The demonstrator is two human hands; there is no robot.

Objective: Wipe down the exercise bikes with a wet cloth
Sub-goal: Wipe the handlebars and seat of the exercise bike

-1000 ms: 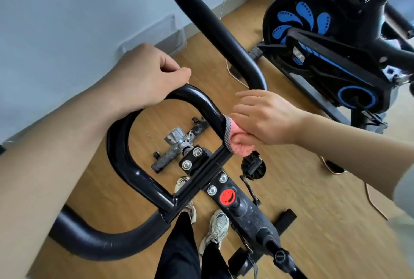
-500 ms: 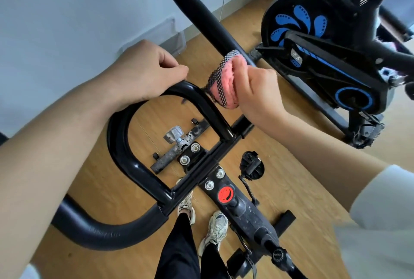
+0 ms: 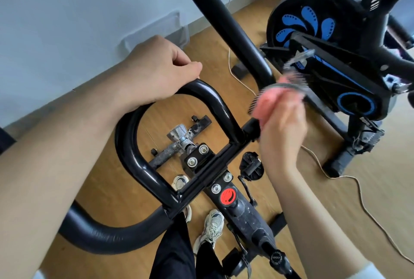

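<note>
I look down on a black exercise bike's handlebar loop (image 3: 134, 157) and its stem with a red knob (image 3: 228, 196). My left hand (image 3: 156, 75) grips the top of the loop, fingers curled over the bar. My right hand (image 3: 282, 131) holds a pink cloth (image 3: 275, 99) with a black-and-white edge, blurred by motion, just right of the loop's right end and clear of the bar. The long padded handlebar arm (image 3: 226, 21) rises behind the cloth.
A second black bike with a blue-patterned flywheel cover (image 3: 307, 23) stands at the upper right. A thin cord (image 3: 349, 191) trails over the wooden floor. A pale wall (image 3: 67, 10) runs along the left. My shoes (image 3: 210, 227) show below the stem.
My right hand rose from the loop's lower right end to the padded arm, then swung out to the right, off the bar. The left hand kept its grip.
</note>
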